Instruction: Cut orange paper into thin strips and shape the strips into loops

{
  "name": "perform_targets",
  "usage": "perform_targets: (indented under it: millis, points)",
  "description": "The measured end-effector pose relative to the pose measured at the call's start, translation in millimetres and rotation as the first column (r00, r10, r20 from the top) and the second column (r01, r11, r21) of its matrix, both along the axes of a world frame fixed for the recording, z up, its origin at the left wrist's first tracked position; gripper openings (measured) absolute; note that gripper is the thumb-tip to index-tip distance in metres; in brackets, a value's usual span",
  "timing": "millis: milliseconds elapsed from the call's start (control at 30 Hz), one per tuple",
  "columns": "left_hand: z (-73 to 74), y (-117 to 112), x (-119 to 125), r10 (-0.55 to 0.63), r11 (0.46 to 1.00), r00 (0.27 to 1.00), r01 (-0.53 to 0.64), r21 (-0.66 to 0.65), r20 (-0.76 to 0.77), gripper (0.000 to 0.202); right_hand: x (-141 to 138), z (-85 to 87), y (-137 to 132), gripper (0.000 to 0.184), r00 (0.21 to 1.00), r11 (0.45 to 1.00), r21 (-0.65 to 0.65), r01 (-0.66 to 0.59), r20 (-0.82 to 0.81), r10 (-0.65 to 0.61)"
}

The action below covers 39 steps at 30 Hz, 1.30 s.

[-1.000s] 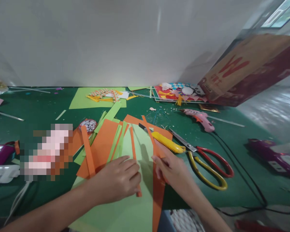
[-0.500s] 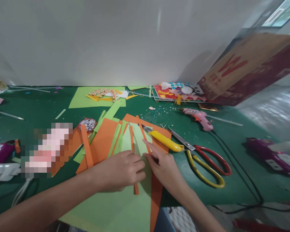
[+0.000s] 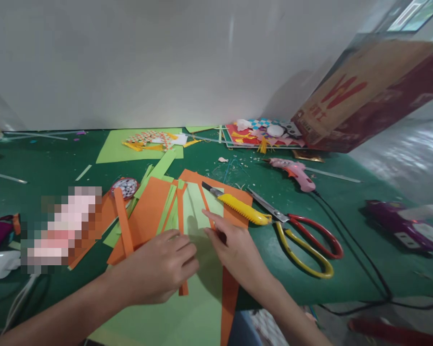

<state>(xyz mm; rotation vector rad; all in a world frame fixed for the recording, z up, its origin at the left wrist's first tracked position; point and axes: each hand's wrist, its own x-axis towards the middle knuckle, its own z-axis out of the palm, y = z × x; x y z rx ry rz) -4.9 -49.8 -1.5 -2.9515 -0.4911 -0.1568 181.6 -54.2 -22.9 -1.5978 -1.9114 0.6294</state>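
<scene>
My left hand is closed over a narrow orange paper strip, its fingers curled. The strip's lower end shows below the fingers. My right hand has its index finger reaching forward and its thumb bent in, with a second orange strip running under the fingers; the grip itself is partly hidden. Both strips lie over a light green paper sheet, with orange paper beneath it. A yellow utility knife, blade out, lies just beyond my right hand. Scissors with red and yellow handles lie beside it.
A pink glue gun with a black cord lies right of the papers. Green strips, orange paper and a round patterned piece lie left. Paper crafts and a tilted paper bag are at the back.
My left hand has shifted left with its orange strip, widening the gap between the two strips. My right hand has moved slightly left with the other strip. The view has turned a little.
</scene>
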Motion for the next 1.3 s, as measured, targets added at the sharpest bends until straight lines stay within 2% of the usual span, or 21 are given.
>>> perform_targets:
  millis: [200,333,467,600,767,867,967,1167,1300]
  points:
    - [-3.1,6.9,6.3,0.047,0.998,0.998,-0.049,0.034,0.052,0.015,2.6,-9.6,-0.4,0.037,0.999,1.0,0.022,0.021,0.047,-0.022]
    - [-1.7,11.5,5.8,0.053,0.996,0.997,-0.058,0.067,0.064,0.016,0.2,-12.0,0.8,0.035,0.996,0.992,0.103,-0.067,0.068,0.061]
    - [0.5,13.1,7.3,0.065,0.993,0.995,-0.073,0.097,0.077,0.02,-2.1,-10.7,-0.2,0.036,0.975,0.968,0.226,-0.105,0.217,0.055]
    - [-2.6,15.1,13.8,0.057,0.99,0.986,-0.077,0.122,0.158,0.026,5.7,-9.9,-6.6,0.035,0.945,0.919,0.372,-0.127,0.328,-0.002]
    - [-16.6,17.9,16.2,0.045,0.991,0.978,-0.07,0.115,0.206,0.031,28.4,-6.1,-8.6,0.029,0.918,0.825,0.532,-0.191,0.394,-0.042]
    - [-22.9,22.0,12.7,0.048,0.992,0.985,-0.067,0.11,0.166,0.035,39.1,-3.4,-0.3,0.029,0.887,0.828,0.535,-0.169,0.45,-0.109]
    - [-24.7,29.7,10.0,0.042,0.99,0.991,-0.058,0.13,0.125,0.038,43.0,-2.8,13.1,0.03,0.854,0.839,0.512,-0.182,0.505,-0.123]
    - [-27.9,42.0,13.9,0.051,0.981,0.978,-0.087,0.174,0.202,0.036,41.2,-8.7,38.1,0.035,0.757,0.926,0.335,-0.175,0.647,-0.091]
    - [-29.5,41.2,16.2,0.064,0.982,0.972,-0.101,0.161,0.224,0.036,43.1,-13.9,45.1,0.037,0.778,0.931,0.336,-0.142,0.619,-0.105]
